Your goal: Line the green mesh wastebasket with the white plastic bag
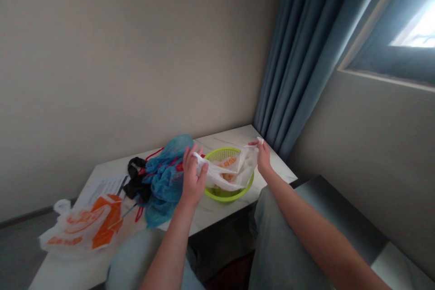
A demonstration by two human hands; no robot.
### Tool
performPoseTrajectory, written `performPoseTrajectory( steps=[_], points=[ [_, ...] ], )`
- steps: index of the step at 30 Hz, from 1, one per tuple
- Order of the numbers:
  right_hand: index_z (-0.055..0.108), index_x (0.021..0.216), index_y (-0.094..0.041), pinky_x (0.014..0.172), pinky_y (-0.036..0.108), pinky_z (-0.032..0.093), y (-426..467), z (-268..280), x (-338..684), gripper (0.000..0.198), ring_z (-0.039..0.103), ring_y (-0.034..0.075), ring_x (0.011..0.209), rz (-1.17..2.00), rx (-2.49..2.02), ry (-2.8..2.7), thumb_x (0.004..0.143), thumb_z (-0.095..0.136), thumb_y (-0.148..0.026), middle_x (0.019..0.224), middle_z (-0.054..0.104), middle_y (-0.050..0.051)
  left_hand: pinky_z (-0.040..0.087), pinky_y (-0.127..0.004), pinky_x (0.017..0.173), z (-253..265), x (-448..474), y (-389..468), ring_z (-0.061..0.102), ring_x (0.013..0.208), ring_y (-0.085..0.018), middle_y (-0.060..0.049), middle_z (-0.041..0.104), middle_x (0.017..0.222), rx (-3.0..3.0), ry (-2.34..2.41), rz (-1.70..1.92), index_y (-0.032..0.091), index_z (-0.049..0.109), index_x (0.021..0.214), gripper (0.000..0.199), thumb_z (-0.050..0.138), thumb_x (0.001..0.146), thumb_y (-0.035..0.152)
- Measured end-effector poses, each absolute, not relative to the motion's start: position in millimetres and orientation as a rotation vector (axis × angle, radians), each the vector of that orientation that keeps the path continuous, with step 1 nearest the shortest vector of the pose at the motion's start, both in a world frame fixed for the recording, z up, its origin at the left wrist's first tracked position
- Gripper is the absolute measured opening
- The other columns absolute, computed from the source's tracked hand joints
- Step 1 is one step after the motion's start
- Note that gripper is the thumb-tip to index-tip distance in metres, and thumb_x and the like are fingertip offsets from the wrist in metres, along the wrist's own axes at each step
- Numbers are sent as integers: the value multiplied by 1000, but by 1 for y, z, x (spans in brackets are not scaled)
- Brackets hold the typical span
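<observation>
A thin white plastic bag with some orange print is stretched between my two hands. It hangs in and over a lime-green plastic basket. My left hand holds the bag's left edge between thumb and fingers, above the basket's left rim. At the right, the raised corner of the bag is pinched by my right hand. Orange-printed plastic shows inside the bag's opening; what else lies there I cannot make out. Close to my left hand is a heap of crumpled blue plastic bags with red drawstrings.
Another white bag with orange print lies at the table's left end. Black crumpled plastic and a printed sheet are beside the blue heap. The marbled white table meets the wall; a blue curtain hangs at its right corner.
</observation>
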State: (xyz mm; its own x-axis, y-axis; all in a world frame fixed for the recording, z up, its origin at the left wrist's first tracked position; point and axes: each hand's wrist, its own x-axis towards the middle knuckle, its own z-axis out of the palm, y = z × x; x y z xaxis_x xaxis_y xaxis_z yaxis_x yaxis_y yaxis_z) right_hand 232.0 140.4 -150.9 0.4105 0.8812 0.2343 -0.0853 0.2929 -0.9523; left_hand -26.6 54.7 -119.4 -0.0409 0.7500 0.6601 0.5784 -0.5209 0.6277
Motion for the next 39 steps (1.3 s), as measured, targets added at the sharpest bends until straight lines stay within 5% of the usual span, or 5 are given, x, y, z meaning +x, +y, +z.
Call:
performPoseTrajectory(
  steps=[6,14,20,29,39],
  points=[
    [56,86,-23,72,33,48,116,-147,200,38,60,20,69,886,-1011,-1328,98,35,-52,67,64,2,36,-48,112,-131,16,50,59,116,-21,-7,68,117,2216,1243,1301,24,60,114,27,36,101,27],
    [52,72,-22,60,26,39,114,-162,171,29,50,14,61,1048,-946,-1894,96,48,-38,62,53,-3,49,-40,81,-168,27,39,62,89,-24,-9,65,91,2081,1374,1179,21,52,95,19,37,100,31],
    [48,93,-24,58,26,39,111,-167,167,13,51,14,57,1129,-980,-1715,95,50,-37,64,55,-5,50,-38,79,-171,22,43,63,84,-22,-8,65,86,1994,1433,1272,21,57,91,27,34,101,32],
    [54,80,-21,67,27,43,113,-170,163,16,54,14,69,1199,-915,-1681,85,62,-34,74,58,-1,53,-39,88,-176,23,40,68,94,-22,-8,71,101,1974,1483,1432,22,65,105,19,49,97,29],
    [69,92,-20,78,32,51,112,-171,170,18,65,18,81,1278,-836,-1670,83,66,-35,87,72,4,51,-40,93,-177,26,41,66,102,-22,-9,70,105,1878,1420,1454,21,65,104,17,53,96,29]
  ],
)
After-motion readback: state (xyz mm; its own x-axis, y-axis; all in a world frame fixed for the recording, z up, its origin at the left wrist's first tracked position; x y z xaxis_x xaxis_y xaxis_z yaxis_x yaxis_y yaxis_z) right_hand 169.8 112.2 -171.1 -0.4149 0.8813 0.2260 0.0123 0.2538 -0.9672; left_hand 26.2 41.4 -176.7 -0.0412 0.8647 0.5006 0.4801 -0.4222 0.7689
